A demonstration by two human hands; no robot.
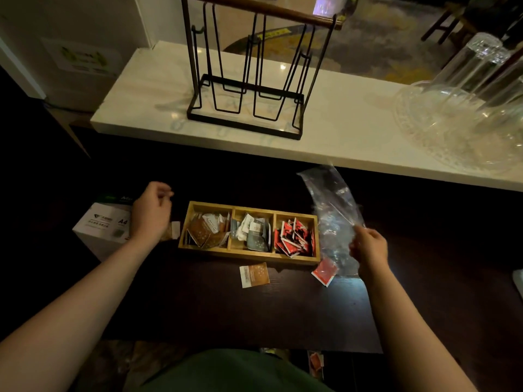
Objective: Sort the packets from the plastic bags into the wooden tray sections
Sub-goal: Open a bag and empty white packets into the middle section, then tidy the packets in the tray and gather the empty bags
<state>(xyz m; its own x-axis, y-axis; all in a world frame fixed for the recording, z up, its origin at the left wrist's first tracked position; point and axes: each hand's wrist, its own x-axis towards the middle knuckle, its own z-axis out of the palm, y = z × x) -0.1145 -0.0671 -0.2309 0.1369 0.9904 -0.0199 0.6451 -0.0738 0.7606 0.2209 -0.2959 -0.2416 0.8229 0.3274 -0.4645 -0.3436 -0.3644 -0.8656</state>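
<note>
The dark table lies bare along its near edge, with open room in front of the wooden tray, broken only by a brown packet just before the tray's front wall and a red packet off its near right corner. At the tray's right end the right hand holds up a clear plastic bag, blocking that side. The left hand hovers by the tray's left end, above a white paper box. Behind, the raised white counter carries a black wire rack and glassware.
</note>
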